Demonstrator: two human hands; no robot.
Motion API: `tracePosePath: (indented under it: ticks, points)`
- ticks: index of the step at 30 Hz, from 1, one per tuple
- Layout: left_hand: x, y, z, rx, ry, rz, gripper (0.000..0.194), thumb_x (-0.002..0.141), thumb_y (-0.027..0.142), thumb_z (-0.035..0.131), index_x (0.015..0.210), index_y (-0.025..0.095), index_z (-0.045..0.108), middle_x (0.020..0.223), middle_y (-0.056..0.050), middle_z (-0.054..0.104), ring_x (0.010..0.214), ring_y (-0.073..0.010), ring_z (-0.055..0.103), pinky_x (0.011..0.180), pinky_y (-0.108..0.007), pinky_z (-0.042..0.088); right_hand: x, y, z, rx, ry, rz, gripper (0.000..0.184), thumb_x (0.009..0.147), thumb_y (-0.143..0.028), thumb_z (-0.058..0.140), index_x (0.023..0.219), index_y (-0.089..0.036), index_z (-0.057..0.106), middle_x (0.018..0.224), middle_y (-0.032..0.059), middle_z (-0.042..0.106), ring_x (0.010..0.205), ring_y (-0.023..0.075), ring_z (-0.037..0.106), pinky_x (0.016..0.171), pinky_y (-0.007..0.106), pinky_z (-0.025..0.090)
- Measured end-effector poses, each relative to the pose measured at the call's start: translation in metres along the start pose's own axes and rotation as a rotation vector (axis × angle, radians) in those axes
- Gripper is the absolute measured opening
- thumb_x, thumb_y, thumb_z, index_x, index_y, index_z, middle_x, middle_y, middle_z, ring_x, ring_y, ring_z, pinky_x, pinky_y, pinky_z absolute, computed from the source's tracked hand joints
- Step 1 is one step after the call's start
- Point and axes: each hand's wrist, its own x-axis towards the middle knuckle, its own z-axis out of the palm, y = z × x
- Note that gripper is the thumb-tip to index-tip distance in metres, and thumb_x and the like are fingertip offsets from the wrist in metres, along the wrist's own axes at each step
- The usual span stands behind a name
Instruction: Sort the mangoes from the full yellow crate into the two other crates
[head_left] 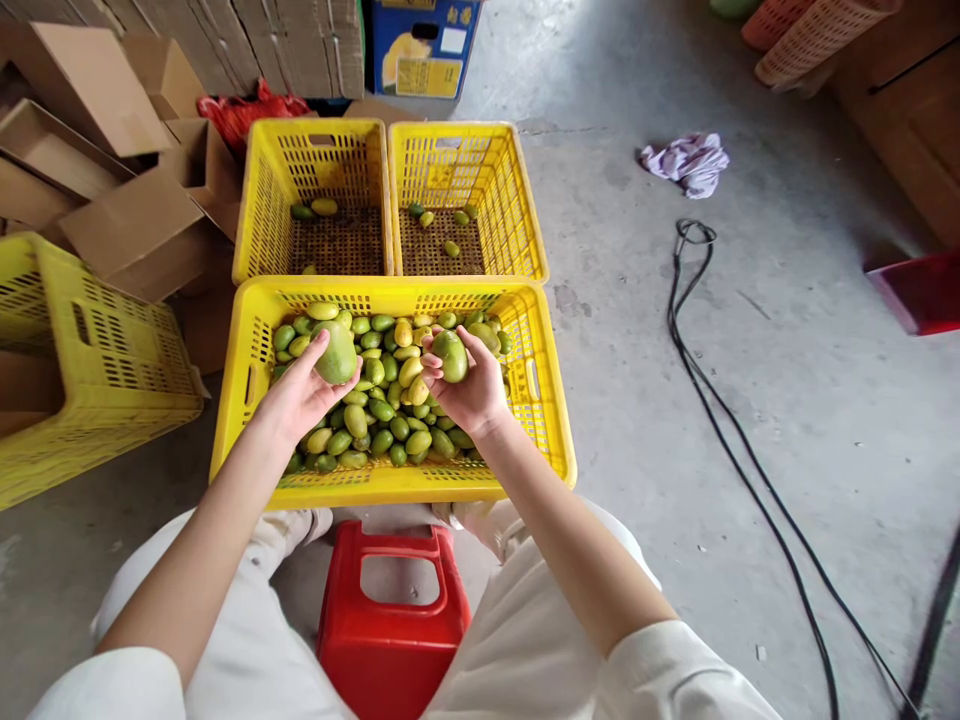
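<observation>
Both of my hands are raised over a yellow plastic crate (397, 491) full of small green and yellowish mangoes (381, 441). Between the thumb and fingers of my left hand (298, 392) is a large, smooth green mango (337, 355). My right hand (478, 385) has its fingers curled round a smaller green mango (451, 356) with a shiny highlight. Two yellow crates stand against the far side of the full one. A few mangoes lie in the far left crate (240, 235) and a few in the far right crate (534, 225).
A red plastic stool (390, 640) stands between my legs. To the left are another yellow crate (127, 350) and piled cardboard boxes (142, 220). A black cable (720, 420) and a crumpled cloth (686, 163) lie on the concrete floor at right. A blue carton (424, 45) stands behind.
</observation>
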Motion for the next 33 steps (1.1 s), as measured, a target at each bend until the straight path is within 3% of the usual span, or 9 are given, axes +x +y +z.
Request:
tracePosePath:
  ticks: [3,9,12,16,19,22,26,29,33]
  points:
    - [-0.002,0.001,0.002,0.026,-0.012,-0.031,0.007,0.105,0.025,0.073,0.108,0.019,0.074,0.102,-0.008,0.082,0.087,-0.0208,0.081,0.075,-0.027,0.070,0.002,0.001,-0.003,-0.047,-0.006,0.002,0.015,0.110,-0.029,0.059,0.100,-0.023,0.069,0.085,0.0016,0.074,0.066,0.0117,0.066,0.051,0.016,0.051]
    - [-0.008,0.005,0.008,0.092,-0.026,-0.079,0.033,0.112,0.034,0.054,0.106,0.010,0.076,0.092,-0.016,0.079,0.075,-0.0203,0.078,0.065,-0.026,0.068,0.008,0.006,-0.009,-0.123,-0.010,-0.057,0.018,0.113,-0.038,0.059,0.102,-0.026,0.069,0.092,0.0004,0.078,0.080,0.0138,0.073,0.058,0.017,0.056]
    - [-0.006,0.005,0.005,0.076,-0.061,-0.061,0.030,0.110,0.036,0.060,0.102,0.012,0.076,0.087,-0.013,0.077,0.070,-0.0181,0.075,0.061,-0.023,0.066,0.009,0.006,-0.009,-0.132,-0.009,-0.062,0.017,0.108,-0.040,0.069,0.101,-0.025,0.070,0.096,0.0012,0.079,0.076,0.0123,0.070,0.057,0.018,0.056]
    - [-0.001,0.002,-0.003,0.057,-0.107,-0.013,0.008,0.099,0.023,0.077,0.097,0.016,0.074,0.088,-0.008,0.078,0.071,-0.0137,0.074,0.066,-0.020,0.065,0.006,0.005,-0.009,-0.163,0.007,-0.079,0.012,0.099,-0.030,0.082,0.105,-0.024,0.073,0.091,-0.0011,0.076,0.076,0.0108,0.072,0.060,0.016,0.059]
    - [0.002,-0.001,-0.007,0.061,-0.117,0.005,0.013,0.093,0.023,0.085,0.098,0.017,0.075,0.095,-0.008,0.079,0.082,-0.0159,0.077,0.075,-0.023,0.067,0.005,0.005,-0.010,-0.187,0.005,-0.079,0.014,0.096,-0.024,0.081,0.108,-0.025,0.073,0.091,-0.0013,0.076,0.076,0.0116,0.074,0.063,0.017,0.062]
    - [0.006,-0.004,-0.010,0.089,-0.068,0.060,0.022,0.088,0.029,0.091,0.101,0.021,0.076,0.106,-0.008,0.082,0.102,-0.0214,0.079,0.080,-0.026,0.065,0.004,0.005,-0.010,-0.185,-0.013,-0.070,0.009,0.101,-0.029,0.074,0.109,-0.025,0.072,0.092,0.0010,0.078,0.077,0.0144,0.075,0.064,0.021,0.064]
    - [0.010,-0.006,-0.013,0.186,-0.066,0.103,0.033,0.080,0.034,0.098,0.105,0.027,0.078,0.124,-0.006,0.084,0.126,-0.0260,0.076,0.085,-0.028,0.064,0.004,0.006,-0.006,-0.186,-0.036,-0.059,0.019,0.111,-0.035,0.056,0.109,-0.024,0.071,0.087,0.0014,0.077,0.072,0.0134,0.071,0.057,0.018,0.057]
    - [0.010,-0.006,-0.014,0.228,-0.094,0.053,0.036,0.084,0.045,0.097,0.110,0.025,0.080,0.122,-0.008,0.084,0.118,-0.0245,0.078,0.079,-0.026,0.064,0.006,0.007,-0.005,-0.170,-0.032,-0.071,0.030,0.115,-0.035,0.046,0.105,-0.022,0.071,0.085,0.0017,0.077,0.065,0.0112,0.064,0.052,0.016,0.051]
    - [0.012,-0.004,-0.015,0.286,-0.150,0.001,0.045,0.090,0.055,0.090,0.119,0.022,0.080,0.113,-0.009,0.084,0.092,-0.0206,0.078,0.070,-0.026,0.063,0.010,0.009,-0.009,-0.190,-0.033,-0.105,0.022,0.113,-0.037,0.058,0.100,-0.023,0.070,0.094,0.0015,0.079,0.068,0.0115,0.066,0.056,0.018,0.054]
